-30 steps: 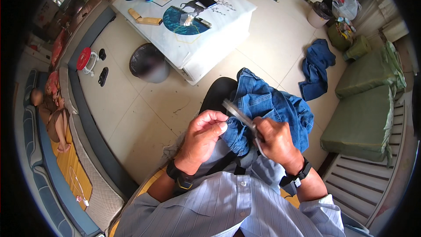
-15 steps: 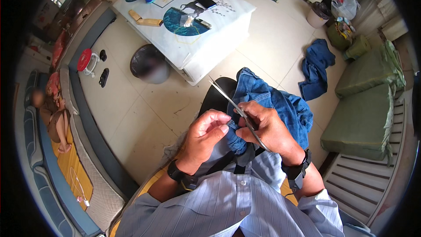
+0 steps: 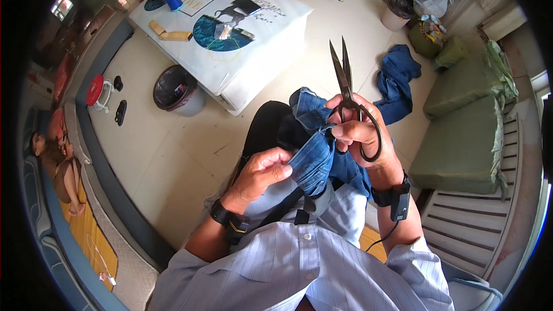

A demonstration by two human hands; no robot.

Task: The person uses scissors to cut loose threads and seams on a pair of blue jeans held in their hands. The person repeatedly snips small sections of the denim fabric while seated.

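Note:
A piece of blue denim clothing [image 3: 314, 164], possibly jeans, is bunched over my lap. My left hand [image 3: 260, 174] pinches its edge between thumb and fingers on the left side. Dark metal scissors [image 3: 345, 83] rest in my right hand [image 3: 356, 132], blades pointing up and slightly parted, clear of the cloth. The thumb and fingers of that same hand also hold the denim's upper edge, which is stretched between my two hands. Part of the cloth behind the right hand is hidden.
A second denim garment [image 3: 397, 80] lies on the floor to the right. A white table [image 3: 276, 34] stands ahead, with a bin [image 3: 193, 103] beside it. Green cushions [image 3: 461, 144] are on a slatted bench at right. A person [image 3: 66, 170] sits on the sofa at far left.
The scissors have swung from pointing up-left to pointing straight up, and my right hand has risen. My hands have moved apart, spreading the denim between them. The whole view has shifted slightly.

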